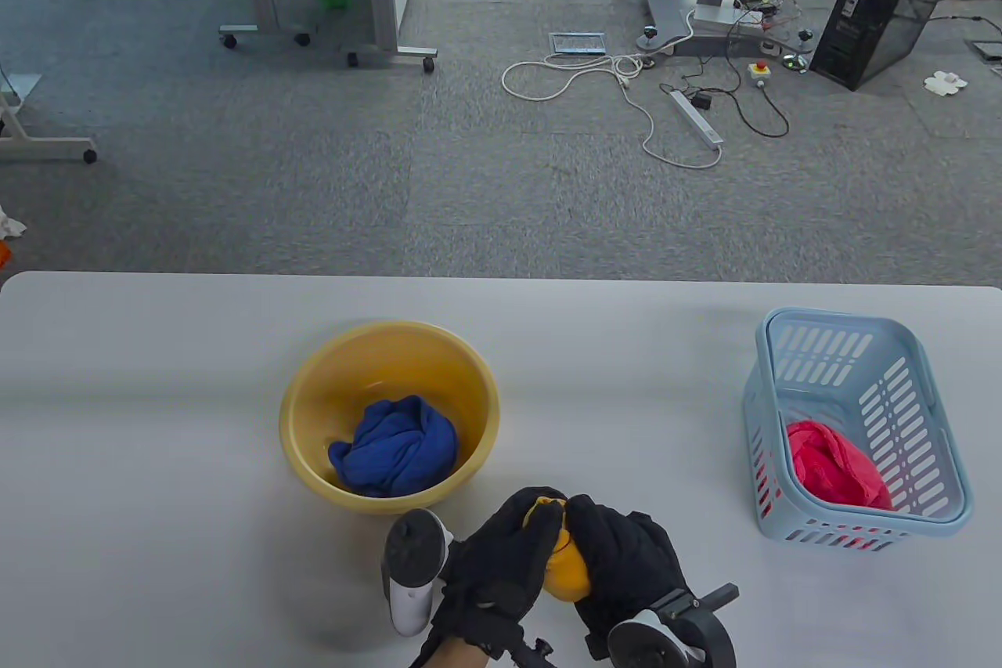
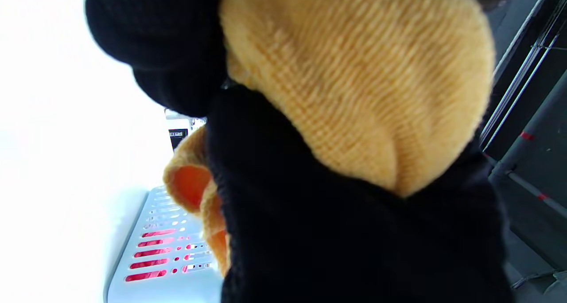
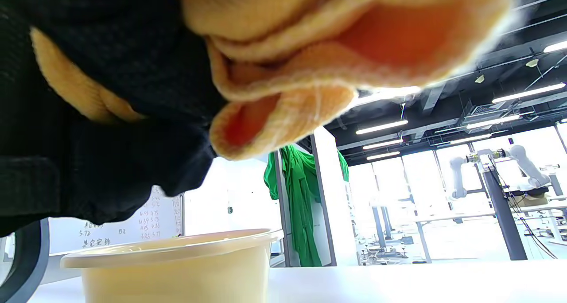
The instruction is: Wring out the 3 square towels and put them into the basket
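Note:
Both hands grip one bunched yellow towel point(image 1: 565, 570) near the table's front edge, just right of the yellow bowl point(image 1: 313, 386). My left hand point(image 1: 513, 550) wraps its left end and my right hand point(image 1: 614, 558) wraps its right end. The towel fills the left wrist view point(image 2: 354, 86) and the top of the right wrist view point(image 3: 310, 64), squeezed between black gloved fingers point(image 2: 310, 232). A blue towel point(image 1: 395, 446) lies crumpled in the bowl. A red towel point(image 1: 834, 462) lies in the light blue basket point(image 1: 924, 417) at the right.
The bowl's rim point(image 3: 177, 245) stands close below the right wrist camera. Bare white table point(image 1: 156, 464) lies left of the bowl and between bowl and basket. Beyond the table's far edge is carpeted floor with cables, desk legs and a computer case point(image 1: 884, 2).

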The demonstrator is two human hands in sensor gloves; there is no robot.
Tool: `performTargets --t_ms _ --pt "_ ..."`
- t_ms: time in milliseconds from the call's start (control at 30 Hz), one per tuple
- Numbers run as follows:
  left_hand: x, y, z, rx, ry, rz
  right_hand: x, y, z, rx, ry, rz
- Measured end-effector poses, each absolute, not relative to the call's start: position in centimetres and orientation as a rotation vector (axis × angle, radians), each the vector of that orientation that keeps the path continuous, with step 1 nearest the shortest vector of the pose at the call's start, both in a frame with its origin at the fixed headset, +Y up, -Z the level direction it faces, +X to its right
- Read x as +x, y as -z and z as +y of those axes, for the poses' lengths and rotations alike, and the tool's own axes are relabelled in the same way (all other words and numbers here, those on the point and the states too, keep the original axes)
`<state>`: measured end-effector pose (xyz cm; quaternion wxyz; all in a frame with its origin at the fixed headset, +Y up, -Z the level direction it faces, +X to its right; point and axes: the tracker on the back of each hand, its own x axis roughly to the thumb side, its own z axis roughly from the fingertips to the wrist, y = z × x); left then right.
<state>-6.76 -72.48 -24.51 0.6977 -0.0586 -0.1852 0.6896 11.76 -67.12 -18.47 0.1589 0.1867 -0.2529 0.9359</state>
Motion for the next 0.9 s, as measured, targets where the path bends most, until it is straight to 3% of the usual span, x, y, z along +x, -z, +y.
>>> performTargets --t_ms 367,500,600,900 --pt "-5.7 23.6 -70.8 -0.059 -1.258 -0.537 13.0 19.4 -67.6 0.389 -2.543 -0.508" --pt "-5.7 24.0 -71.1 -0.050 -1.316 -0.558 13.2 19.7 -68.0 0.399 -2.541 -0.433" --pt "-6.2 24.1 -70.9 0.072 -1.228 -0.595 13.2 20.2 -68.3 0.396 -2.453 -0.315" --pt "-6.3 23.5 -69.7 0.248 -1.131 -0.631 14.2 21.4 -69.6 0.371 -2.137 0.035"
